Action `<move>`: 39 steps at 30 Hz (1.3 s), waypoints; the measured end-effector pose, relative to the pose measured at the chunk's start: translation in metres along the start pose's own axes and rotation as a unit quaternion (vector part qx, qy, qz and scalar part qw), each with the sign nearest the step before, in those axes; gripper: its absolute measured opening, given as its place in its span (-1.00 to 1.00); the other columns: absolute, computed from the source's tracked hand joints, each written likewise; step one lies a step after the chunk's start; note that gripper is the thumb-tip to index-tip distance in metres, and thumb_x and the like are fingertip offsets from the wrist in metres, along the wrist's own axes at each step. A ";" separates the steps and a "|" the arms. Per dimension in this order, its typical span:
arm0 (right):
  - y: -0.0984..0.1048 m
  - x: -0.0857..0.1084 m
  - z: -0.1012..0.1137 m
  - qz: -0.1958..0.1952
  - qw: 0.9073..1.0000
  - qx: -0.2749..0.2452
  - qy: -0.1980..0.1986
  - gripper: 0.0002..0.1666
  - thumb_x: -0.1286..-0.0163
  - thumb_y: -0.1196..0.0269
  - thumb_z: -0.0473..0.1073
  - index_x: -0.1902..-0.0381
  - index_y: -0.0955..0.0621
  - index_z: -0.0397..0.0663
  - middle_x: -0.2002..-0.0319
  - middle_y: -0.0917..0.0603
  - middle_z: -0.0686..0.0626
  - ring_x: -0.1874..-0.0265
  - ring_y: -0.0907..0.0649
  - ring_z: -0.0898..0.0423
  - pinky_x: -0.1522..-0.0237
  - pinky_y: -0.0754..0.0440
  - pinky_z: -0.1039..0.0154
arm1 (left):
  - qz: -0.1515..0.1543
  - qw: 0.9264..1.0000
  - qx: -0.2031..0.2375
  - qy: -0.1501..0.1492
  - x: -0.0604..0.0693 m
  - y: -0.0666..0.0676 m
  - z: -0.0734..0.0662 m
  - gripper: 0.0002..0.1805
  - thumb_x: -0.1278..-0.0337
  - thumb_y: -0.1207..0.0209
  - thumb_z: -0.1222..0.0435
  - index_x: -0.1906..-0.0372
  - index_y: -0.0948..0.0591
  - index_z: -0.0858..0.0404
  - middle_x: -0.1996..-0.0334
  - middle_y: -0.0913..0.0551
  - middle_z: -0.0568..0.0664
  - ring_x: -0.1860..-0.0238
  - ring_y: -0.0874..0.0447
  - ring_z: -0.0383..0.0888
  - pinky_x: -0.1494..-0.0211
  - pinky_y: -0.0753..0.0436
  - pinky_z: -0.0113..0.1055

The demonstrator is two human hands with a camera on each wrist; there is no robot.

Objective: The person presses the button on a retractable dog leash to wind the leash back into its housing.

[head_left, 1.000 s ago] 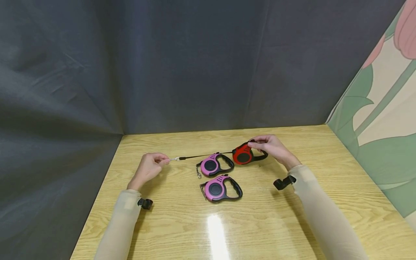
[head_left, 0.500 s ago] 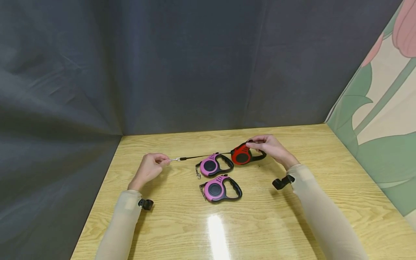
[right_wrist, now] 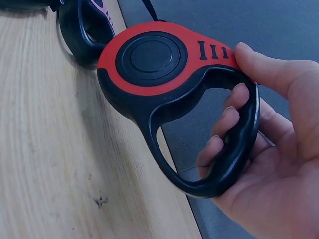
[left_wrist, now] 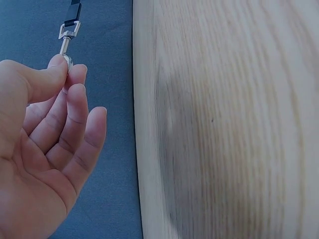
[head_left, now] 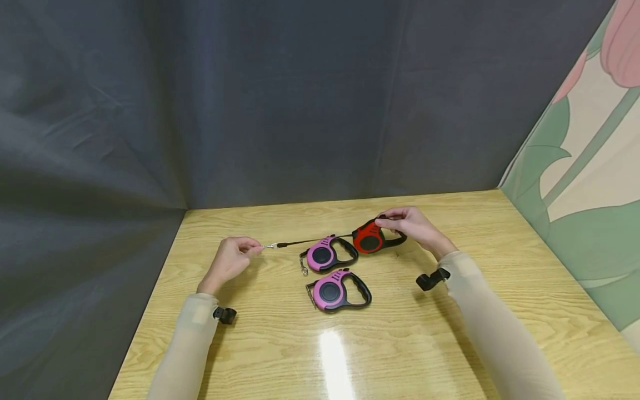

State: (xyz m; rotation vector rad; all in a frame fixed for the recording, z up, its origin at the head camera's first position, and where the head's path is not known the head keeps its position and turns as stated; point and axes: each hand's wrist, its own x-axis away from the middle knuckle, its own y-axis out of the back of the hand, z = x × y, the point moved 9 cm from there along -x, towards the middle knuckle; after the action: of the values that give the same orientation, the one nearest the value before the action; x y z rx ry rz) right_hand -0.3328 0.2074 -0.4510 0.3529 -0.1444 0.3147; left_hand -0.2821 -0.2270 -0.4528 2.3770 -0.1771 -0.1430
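My right hand [head_left: 415,226] holds a red and black retractable dog leash [head_left: 370,238] by its looped handle. In the right wrist view the fingers curl round the black handle [right_wrist: 234,149], and the thumb lies on the red casing [right_wrist: 194,37]. A black strap [head_left: 312,240] runs out leftward from the leash to a metal clip [head_left: 270,245]. My left hand [head_left: 231,262] pinches that clip [left_wrist: 66,47] between thumb and forefinger, its other fingers loosely bent. Below the strap lie two pink and black retractable leashes, an upper one [head_left: 320,255] and a lower one [head_left: 329,292].
All this is on or over a light wooden table [head_left: 270,344]. A dark grey cloth [head_left: 290,111] hangs behind and to the left. On the right stands a panel [head_left: 590,183] with a flower pattern. Black camera mounts sit on both wrists.
My right hand and the red leash have shifted slightly left, so the stretch of strap is a little shorter. The left hand stays almost still, and the pink leashes lie as before.
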 end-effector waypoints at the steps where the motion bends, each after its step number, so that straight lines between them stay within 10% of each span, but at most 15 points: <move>1: 0.000 0.000 0.000 0.000 1.000 -0.002 -0.001 -0.42 -0.48 -0.43 0.04 -0.23 -0.66 -0.29 0.34 -0.70 0.13 0.38 -0.56 0.12 0.29 -0.49 0.23 | 0.000 1.000 0.001 0.000 0.000 0.000 0.000 -0.81 -0.50 -0.30 0.24 0.09 -0.83 0.26 0.21 -0.85 0.04 0.19 -0.74 -0.02 0.14 -0.67 -0.17; 39: -0.004 -0.001 0.007 -0.002 1.000 0.011 0.008 -0.45 -0.47 -0.44 0.03 -0.19 -0.69 -0.29 0.29 -0.72 0.11 0.37 -0.58 0.13 0.26 -0.52 0.25 | -0.003 1.000 0.009 -0.001 0.000 -0.007 -0.003 -0.84 -0.50 -0.30 0.25 0.08 -0.83 0.21 0.19 -0.86 0.03 0.17 -0.75 -0.04 0.10 -0.70 -0.14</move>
State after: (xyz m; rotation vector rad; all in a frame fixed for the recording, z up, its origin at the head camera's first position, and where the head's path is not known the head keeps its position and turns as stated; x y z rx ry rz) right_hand -0.3332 0.2006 -0.4459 0.3715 -0.1247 0.3143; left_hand -0.2813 -0.2197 -0.4554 2.3964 -0.1717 -0.1470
